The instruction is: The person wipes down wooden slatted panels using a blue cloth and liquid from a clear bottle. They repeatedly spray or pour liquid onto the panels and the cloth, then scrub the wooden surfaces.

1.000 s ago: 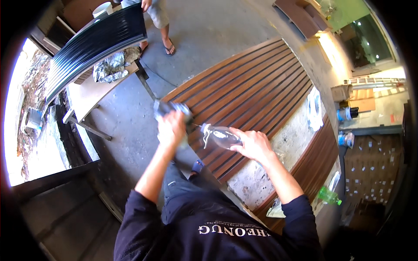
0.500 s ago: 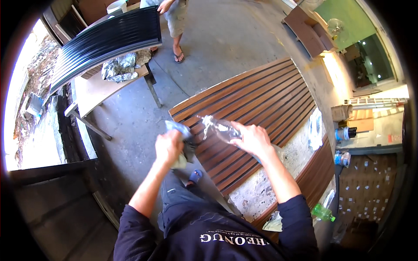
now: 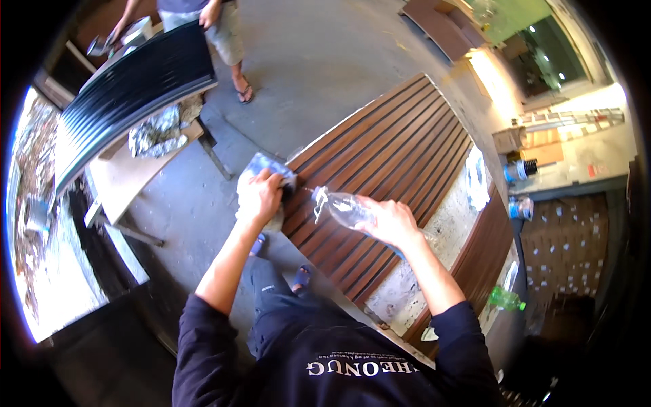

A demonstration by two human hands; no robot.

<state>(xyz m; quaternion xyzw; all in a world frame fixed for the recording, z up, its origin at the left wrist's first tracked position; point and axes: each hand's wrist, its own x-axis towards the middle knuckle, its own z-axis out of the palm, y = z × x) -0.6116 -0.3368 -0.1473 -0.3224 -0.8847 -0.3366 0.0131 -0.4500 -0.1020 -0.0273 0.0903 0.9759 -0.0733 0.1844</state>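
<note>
A bunched bluish-white rag (image 3: pixel 261 165) is gripped in my left hand (image 3: pixel 260 198), at the left edge of a brown slatted panel (image 3: pixel 383 156) with dark grooves. My right hand (image 3: pixel 392 225) wraps around a clear plastic bottle (image 3: pixel 347 211), tipped on its side above the slats. Its neck points left toward the rag, and something pale and stringy hangs at the neck. A faint thin streak shows between the neck and the rag; I cannot tell whether it is liquid.
A second brown panel (image 3: pixel 468 275) lies to the right, past a stained whitish surface (image 3: pixel 400 292). A green bottle (image 3: pixel 505 298) is at the lower right. At upper left, another person (image 3: pixel 224 34) stands by a black ribbed panel (image 3: pixel 146 85) above a wooden table (image 3: pixel 125 180).
My left hand has moved up and slightly left with the rag, to the panel's edge. The bottle is tipped nearer level. The other person's second arm has come into view.
</note>
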